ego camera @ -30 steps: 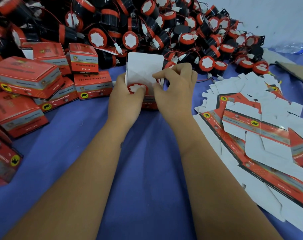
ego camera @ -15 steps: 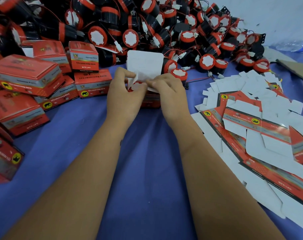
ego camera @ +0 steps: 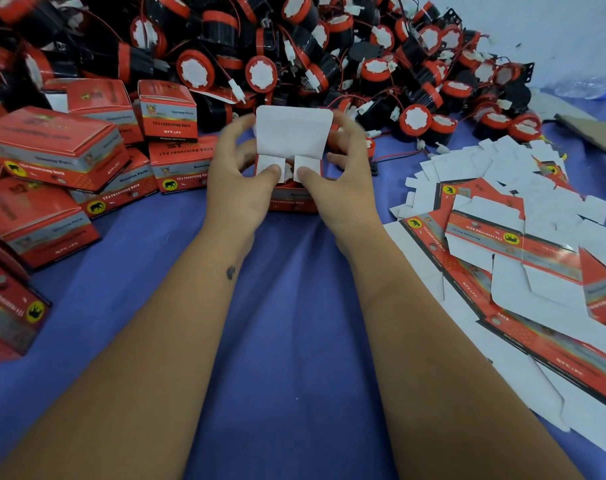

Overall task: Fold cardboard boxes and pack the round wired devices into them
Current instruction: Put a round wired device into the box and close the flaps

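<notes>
**Closing the side flaps over a loaded carton: risks and grip geometry**

Nearest to us, the blue cloth-covered tabletop [ego camera: 294,341] carries both forearms toward the work. The left hand [ego camera: 239,188] and right hand [ego camera: 343,188] flank the small red printed cardboard box [ego camera: 291,199], which stands on the cloth between them. Each thumb presses one of the two small white side flaps [ego camera: 306,166] down over the opening, while the curled fingers wrap the box's outer walls; we therefore read both grips as clamped on the box. The tall white lid flap [ego camera: 292,131] stands upright behind the thumbs, not yet tucked. A sliver of red and white shows in the gap between the flaps, which we take to be the round wired device already seated inside, though most of it is hidden.

We judge three hazards. If a thumb lifts early, its flap may spring up and block the lid. If the device's wire sits proud, the lid tongue may buckle instead of sliding in. Uneven squeeze could skew the thin walls.

Beside the work lie flat unfolded box blanks [ego camera: 502,244] to the right and finished closed red boxes [ego camera: 62,147] to the left. Farthest, the heap of black-and-red round wired devices [ego camera: 294,57] awaits packing.
</notes>
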{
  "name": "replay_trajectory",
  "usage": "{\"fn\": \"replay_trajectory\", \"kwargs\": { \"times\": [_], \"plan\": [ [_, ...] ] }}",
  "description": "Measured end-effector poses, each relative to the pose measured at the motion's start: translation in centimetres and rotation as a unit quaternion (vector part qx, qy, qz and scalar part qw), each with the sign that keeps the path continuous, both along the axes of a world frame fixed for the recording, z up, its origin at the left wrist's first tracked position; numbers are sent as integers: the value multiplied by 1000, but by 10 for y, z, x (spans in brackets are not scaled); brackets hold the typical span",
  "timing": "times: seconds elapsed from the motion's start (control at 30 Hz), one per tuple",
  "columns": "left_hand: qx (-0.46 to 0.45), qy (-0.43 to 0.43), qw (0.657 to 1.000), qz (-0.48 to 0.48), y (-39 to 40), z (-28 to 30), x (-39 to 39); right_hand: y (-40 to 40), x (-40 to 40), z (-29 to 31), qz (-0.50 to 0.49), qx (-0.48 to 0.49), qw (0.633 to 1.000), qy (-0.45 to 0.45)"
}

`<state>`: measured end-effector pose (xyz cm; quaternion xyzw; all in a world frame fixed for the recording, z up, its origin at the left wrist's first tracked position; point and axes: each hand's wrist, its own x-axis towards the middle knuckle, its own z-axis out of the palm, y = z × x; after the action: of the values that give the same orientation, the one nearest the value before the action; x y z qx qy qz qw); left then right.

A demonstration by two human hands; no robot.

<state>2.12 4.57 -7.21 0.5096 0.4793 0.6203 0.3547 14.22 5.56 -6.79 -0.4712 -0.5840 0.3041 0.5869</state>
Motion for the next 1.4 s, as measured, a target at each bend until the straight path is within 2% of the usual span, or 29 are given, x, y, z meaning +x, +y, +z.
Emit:
{"fn": "replay_trajectory", "kwargs": {
  "times": [0.1,0.17,0.23,0.33,0.4,0.47,0.57,0.73,0.9,1.07,1.2,1.4],
  "plan": [
    [-7,22,999,35,-1,1,-4,1,2,3,15,-34,999,23],
    [-19,36,998,48,0,2,-5,0,7,5,29,-72,993,91],
    [-63,-18,997,35,4,9,-6,0,14,6,58,-102,984,131],
    [-181,-101,978,-18,15,20,-8,0,16,7,90,-130,981,115],
    [-135,-59,989,-16,6,16,-6,0,13,5,99,-118,985,78],
    [-71,21,997,5,-6,9,-5,0,10,3,102,-98,990,9],
    [-40,85,995,22,-3,-1,-6,0,11,1,100,-82,991,-18],
    [-53,20,998,6,-1,0,-7,-1,14,1,104,-81,989,-65],
    [-41,99,994,12,0,0,-7,-3,18,2,130,-68,985,-90],
    [-22,157,987,6,0,-1,-10,-2,13,-2,60,-15,987,-148],
    [-30,118,993,6,-2,0,-8,-3,12,-2,32,3,991,-133],
    [-14,79,997,-8,-7,1,-7,-2,11,-1,32,-34,995,-91]
  ]
}}
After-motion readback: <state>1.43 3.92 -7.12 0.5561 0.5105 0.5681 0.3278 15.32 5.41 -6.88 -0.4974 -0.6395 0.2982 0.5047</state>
